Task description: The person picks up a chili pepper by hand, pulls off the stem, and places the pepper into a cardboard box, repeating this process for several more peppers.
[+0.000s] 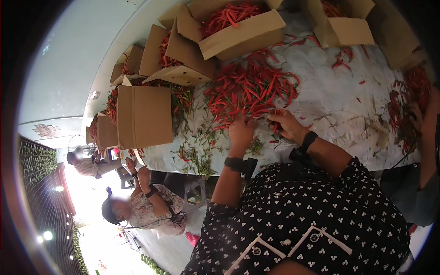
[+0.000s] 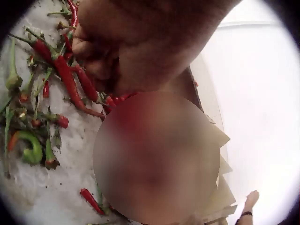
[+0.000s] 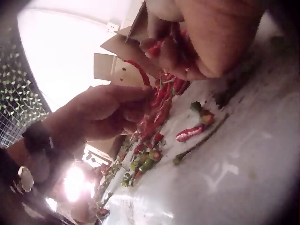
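Observation:
A heap of red chili peppers (image 1: 254, 85) lies on the pale table covering, right beyond both hands. My left hand (image 1: 241, 134) is at the near edge of the heap, fingers curled; in the right wrist view a red chili (image 3: 139, 71) sticks up from its fingertips. Beside it, my right hand (image 1: 290, 125) is curled round red chili, with red showing between thumb and fingers in the right wrist view. The left hand's fingertips are partly hidden in the left wrist view, where loose red chilies (image 2: 70, 84) lie close by.
Green stems and scraps (image 1: 197, 153) litter the table at left. Cardboard boxes of chilies (image 1: 243, 39) line the far side, and another box (image 1: 144, 114) stands at left. A person (image 1: 146, 201) works at left; another person's hand (image 1: 416, 117) is at a chili pile at right.

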A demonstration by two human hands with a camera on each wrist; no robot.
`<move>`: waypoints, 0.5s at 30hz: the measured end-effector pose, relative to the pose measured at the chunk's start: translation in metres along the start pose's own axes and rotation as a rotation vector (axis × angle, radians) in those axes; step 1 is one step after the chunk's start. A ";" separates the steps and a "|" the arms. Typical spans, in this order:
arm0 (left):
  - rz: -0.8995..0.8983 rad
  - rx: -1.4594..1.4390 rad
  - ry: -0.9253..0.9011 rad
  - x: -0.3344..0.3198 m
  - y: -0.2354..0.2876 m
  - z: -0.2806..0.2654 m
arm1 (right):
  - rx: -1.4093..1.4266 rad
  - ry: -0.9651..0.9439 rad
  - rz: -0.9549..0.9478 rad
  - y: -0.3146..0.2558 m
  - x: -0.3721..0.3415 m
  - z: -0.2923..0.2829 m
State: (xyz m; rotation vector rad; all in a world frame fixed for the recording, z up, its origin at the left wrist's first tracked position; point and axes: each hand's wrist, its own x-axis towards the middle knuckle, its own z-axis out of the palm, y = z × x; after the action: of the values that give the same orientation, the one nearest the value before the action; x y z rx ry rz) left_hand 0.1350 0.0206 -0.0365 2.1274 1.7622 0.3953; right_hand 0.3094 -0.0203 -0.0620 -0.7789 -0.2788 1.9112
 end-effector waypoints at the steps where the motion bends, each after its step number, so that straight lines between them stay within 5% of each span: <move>1: 0.001 0.005 -0.002 -0.001 -0.001 -0.005 | 0.005 -0.001 0.000 0.002 0.002 -0.001; 4: -0.151 -0.112 -0.114 -0.006 0.002 -0.019 | -0.029 -0.026 -0.049 0.009 0.005 0.002; 15: 0.122 -0.182 -0.269 -0.028 0.015 -0.010 | -0.406 -0.136 -0.060 0.006 -0.004 0.008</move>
State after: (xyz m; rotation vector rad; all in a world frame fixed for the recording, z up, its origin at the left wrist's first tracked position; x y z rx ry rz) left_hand 0.1390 -0.0080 -0.0202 2.0559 1.3989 0.2740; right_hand 0.3014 -0.0253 -0.0570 -0.8929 -0.7830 1.8768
